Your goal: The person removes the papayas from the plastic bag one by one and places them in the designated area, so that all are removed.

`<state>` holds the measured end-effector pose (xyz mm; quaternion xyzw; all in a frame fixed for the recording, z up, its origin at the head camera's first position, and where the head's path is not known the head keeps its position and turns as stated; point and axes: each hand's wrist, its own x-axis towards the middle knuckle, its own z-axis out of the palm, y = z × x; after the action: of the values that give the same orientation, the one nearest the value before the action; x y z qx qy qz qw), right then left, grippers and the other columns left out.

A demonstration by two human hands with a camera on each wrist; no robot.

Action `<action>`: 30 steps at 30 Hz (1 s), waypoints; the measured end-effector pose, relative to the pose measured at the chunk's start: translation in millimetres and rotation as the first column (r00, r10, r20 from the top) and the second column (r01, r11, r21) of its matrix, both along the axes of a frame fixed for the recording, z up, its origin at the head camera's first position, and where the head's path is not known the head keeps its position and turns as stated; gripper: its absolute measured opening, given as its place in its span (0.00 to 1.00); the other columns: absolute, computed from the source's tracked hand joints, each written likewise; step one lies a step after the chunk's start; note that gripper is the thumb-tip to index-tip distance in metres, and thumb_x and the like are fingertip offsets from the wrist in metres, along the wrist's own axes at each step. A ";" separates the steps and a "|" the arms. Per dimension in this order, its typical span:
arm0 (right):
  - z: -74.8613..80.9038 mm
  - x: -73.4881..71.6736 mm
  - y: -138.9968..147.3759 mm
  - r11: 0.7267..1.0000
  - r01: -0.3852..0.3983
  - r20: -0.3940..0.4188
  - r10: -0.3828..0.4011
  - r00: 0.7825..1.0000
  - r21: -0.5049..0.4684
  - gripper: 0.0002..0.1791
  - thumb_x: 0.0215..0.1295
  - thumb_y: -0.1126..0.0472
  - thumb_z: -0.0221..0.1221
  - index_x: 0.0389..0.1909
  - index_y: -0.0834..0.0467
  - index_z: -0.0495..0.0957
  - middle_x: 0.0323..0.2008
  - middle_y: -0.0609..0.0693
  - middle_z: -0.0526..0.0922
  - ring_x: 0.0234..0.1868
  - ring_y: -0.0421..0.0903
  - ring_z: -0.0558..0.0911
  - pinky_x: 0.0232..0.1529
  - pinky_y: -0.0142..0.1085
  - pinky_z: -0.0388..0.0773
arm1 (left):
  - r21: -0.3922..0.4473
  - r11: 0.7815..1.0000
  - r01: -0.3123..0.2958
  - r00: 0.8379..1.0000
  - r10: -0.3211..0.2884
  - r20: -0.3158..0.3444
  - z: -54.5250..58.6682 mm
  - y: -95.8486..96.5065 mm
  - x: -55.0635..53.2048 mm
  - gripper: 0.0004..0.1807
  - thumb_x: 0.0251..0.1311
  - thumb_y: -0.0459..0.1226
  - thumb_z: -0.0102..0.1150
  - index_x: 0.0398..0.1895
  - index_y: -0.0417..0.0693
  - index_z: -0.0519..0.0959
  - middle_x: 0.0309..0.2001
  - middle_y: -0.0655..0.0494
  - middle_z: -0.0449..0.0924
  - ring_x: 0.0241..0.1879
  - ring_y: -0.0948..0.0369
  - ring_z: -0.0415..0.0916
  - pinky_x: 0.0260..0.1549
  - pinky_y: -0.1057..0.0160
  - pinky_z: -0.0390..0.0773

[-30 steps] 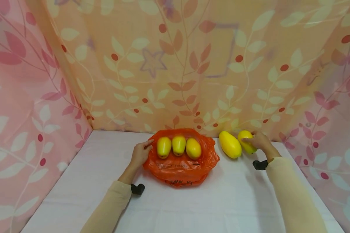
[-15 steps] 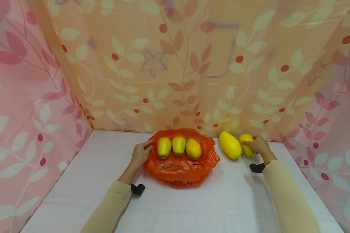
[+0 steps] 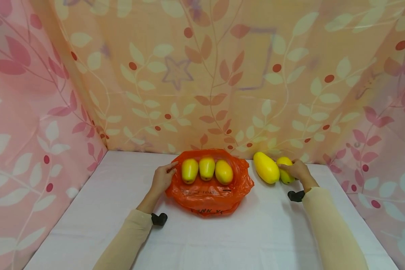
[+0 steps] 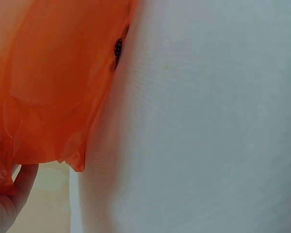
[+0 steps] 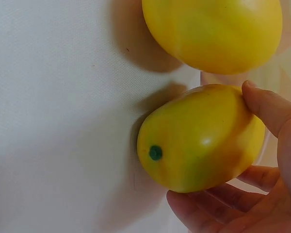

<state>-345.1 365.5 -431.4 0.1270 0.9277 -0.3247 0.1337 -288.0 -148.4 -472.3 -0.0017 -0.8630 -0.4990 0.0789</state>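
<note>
Small yellow fruit [image 5: 194,141] grasped by your right fingers [image 5: 196,211] | larger yellow fruit [image 3: 266,167] just left of those fingers | orange bag [image 3: 207,202], its edge pinched by your left fingers [image 4: 25,182] | three yellow fruits [image 3: 207,168] at the bag, right of your left fingers | white bench [image 3: 256,232] below both hands' fingers

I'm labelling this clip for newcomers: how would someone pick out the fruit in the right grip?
Start at the white table and find the orange bag toward its back. To the bag's right are a bigger yellow fruit and, further right, a smaller fruit. The smaller fruit is yours: rightmost of all, and the only one with the right grip round it.
</note>
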 end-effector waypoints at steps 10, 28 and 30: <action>7.5 4.7 -1.0 0.998 -0.018 0.011 0.018 1.000 0.055 0.52 0.68 0.35 0.49 0.70 0.77 0.46 0.62 0.76 0.60 0.51 0.65 0.70 0.56 0.52 0.76 | -0.019 1.000 -0.011 0.999 0.010 -0.042 -1.2 0.5 1.3 0.18 0.65 0.30 0.55 0.58 0.42 0.79 0.58 0.39 0.78 0.64 0.45 0.71 0.62 0.45 0.72; 23.0 5.7 5.6 0.995 -0.053 0.021 0.051 0.998 0.090 0.51 0.69 0.37 0.49 0.69 0.79 0.47 0.65 0.78 0.57 0.57 0.68 0.69 0.57 0.53 0.77 | -0.033 0.999 -0.011 0.999 0.009 -0.044 -0.3 -0.1 1.9 0.18 0.66 0.31 0.55 0.59 0.43 0.79 0.58 0.38 0.78 0.64 0.43 0.70 0.64 0.44 0.70; 23.6 7.2 7.0 0.994 -0.050 0.028 0.048 0.998 0.092 0.51 0.69 0.37 0.49 0.69 0.79 0.47 0.65 0.78 0.56 0.57 0.69 0.69 0.57 0.53 0.77 | -0.028 1.000 -0.011 0.999 0.010 -0.041 0.8 0.7 2.7 0.18 0.66 0.30 0.55 0.59 0.43 0.79 0.58 0.38 0.78 0.64 0.43 0.70 0.64 0.44 0.69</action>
<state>-337.9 372.6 -407.8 0.1145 0.9428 -0.2762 0.1476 -285.3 -147.7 -471.5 -0.0087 -0.8681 -0.4864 0.0991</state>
